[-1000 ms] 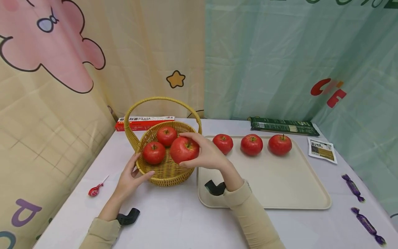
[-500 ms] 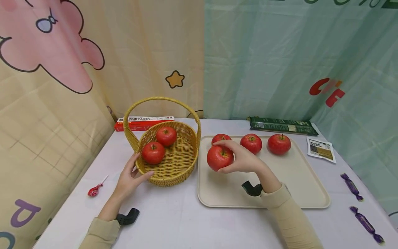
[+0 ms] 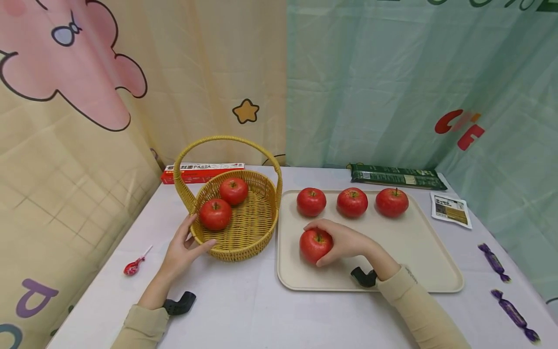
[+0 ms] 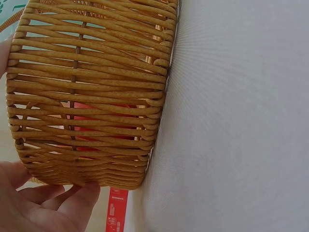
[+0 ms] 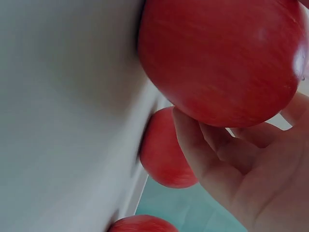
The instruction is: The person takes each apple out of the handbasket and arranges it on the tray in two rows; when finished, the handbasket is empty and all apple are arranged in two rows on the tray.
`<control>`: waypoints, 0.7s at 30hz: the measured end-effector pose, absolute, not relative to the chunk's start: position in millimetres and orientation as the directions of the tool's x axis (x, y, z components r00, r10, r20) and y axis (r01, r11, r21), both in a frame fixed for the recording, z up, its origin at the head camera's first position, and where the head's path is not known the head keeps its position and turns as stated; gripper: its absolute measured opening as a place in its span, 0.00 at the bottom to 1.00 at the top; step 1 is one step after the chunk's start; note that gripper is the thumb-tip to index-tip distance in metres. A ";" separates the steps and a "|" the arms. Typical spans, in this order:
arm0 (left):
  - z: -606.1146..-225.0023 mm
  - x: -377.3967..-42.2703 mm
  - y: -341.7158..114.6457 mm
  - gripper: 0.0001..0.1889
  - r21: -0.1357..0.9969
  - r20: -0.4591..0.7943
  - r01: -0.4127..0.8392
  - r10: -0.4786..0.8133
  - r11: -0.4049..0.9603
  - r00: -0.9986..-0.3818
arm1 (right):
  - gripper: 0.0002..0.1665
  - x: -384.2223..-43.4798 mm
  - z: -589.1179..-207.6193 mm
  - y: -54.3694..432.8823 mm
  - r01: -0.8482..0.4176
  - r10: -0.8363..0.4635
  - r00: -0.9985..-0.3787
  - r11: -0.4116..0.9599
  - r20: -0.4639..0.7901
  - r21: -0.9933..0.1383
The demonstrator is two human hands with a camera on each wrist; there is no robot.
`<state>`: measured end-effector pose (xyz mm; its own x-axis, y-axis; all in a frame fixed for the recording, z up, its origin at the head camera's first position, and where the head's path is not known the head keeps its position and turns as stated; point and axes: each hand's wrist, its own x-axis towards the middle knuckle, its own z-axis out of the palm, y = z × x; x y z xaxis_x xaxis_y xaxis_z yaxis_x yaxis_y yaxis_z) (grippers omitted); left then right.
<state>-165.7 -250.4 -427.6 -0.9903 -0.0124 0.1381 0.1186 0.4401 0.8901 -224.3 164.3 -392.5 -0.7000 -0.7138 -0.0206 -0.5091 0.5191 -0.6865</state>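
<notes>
My right hand (image 3: 348, 241) holds a red apple (image 3: 314, 247) low over the front left of the beige tray (image 3: 410, 264), fingers and thumb around its sides. The right wrist view shows this apple (image 5: 222, 58) right at the tray surface. On the left, my left hand (image 3: 180, 249) grips the near left side of a yellow wicker basket (image 3: 259, 218) with a tall handle; in the left wrist view its fingers (image 4: 79, 205) lie along the basket's woven wall (image 4: 91, 96). Two red apples, a front one (image 3: 215, 214) and a rear one (image 3: 233, 191), sit inside the basket.
Along the tray's back edge stand three red apples, the left (image 3: 311, 201), middle (image 3: 352, 202) and right (image 3: 392, 202). Behind lie a red pasta box (image 3: 202, 173) and a green packet (image 3: 396, 176). A white sachet (image 3: 451, 209), wrapped candies (image 3: 514, 315) and a lollipop (image 3: 132, 266) lie outward.
My right hand has carried the apple out from over the basket, rightward, then down to the front left of the tray. My left hand has stayed at the basket.
</notes>
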 end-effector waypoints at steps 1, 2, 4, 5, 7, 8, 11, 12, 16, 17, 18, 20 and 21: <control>-427.8 -165.7 -250.6 0.47 0.890 0.141 0.121 -0.011 0.439 -0.990 | 0.42 -223.9 -392.8 164.1 -0.510 -0.717 -0.697 0.519 -0.023 -0.686; -428.0 -165.9 -250.8 0.47 0.890 0.142 0.123 -0.011 0.438 -0.990 | 0.42 -223.6 -393.0 163.8 -0.512 -0.718 -0.695 0.520 -0.025 -0.684; -428.5 -166.1 -251.1 0.47 0.891 0.147 0.129 -0.008 0.436 -0.989 | 0.42 -223.1 -392.5 163.1 -0.519 -0.722 -0.692 0.519 -0.023 -0.680; -428.7 -166.0 -251.2 0.47 0.891 0.149 0.131 -0.007 0.436 -0.989 | 0.42 -222.9 -392.0 162.6 -0.521 -0.723 -0.690 0.519 -0.023 -0.677; -428.4 -166.5 -251.6 0.47 0.892 0.147 0.130 -0.007 0.434 -0.989 | 0.43 -222.5 -391.2 161.6 -0.527 -0.728 -0.685 0.517 -0.023 -0.675; -428.3 -166.5 -251.7 0.47 0.891 0.146 0.129 -0.006 0.435 -0.989 | 0.43 -222.3 -390.8 161.1 -0.529 -0.730 -0.683 0.517 -0.025 -0.673; -427.9 -166.4 -251.2 0.47 0.892 0.145 0.127 -0.008 0.434 -0.989 | 0.45 -221.8 -387.9 160.0 -0.514 -0.732 -0.679 0.532 -0.059 -0.673; -427.8 -166.4 -251.1 0.47 0.892 0.146 0.128 -0.008 0.434 -0.989 | 0.45 -222.0 -385.9 159.6 -0.508 -0.732 -0.678 0.536 -0.072 -0.674; -427.8 -165.2 -250.0 0.47 0.888 0.156 0.135 -0.012 0.439 -0.988 | 0.44 -225.5 -368.0 155.9 -0.469 -0.721 -0.686 0.539 -0.097 -0.699; -427.3 -164.8 -249.7 0.47 0.889 0.157 0.136 -0.013 0.437 -0.987 | 0.43 -227.3 -361.9 153.6 -0.462 -0.720 -0.689 0.528 -0.087 -0.712; -427.2 -164.4 -249.6 0.47 0.888 0.159 0.136 -0.014 0.439 -0.987 | 0.42 -229.3 -355.4 150.6 -0.458 -0.720 -0.690 0.510 -0.071 -0.728; -426.9 -163.8 -249.2 0.47 0.888 0.157 0.134 -0.016 0.440 -0.987 | 0.40 -234.1 -343.1 142.2 -0.455 -0.724 -0.689 0.467 -0.032 -0.759; -426.8 -163.6 -249.1 0.47 0.888 0.157 0.134 -0.016 0.440 -0.987 | 0.39 -236.8 -337.1 136.6 -0.460 -0.731 -0.682 0.436 -0.006 -0.774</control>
<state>-163.6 -249.1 -426.8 -0.9875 -0.0162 0.1569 0.1338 0.4402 0.8879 -236.8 136.6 -337.1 -0.6821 -0.7313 -0.0061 -0.4602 0.4357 -0.7735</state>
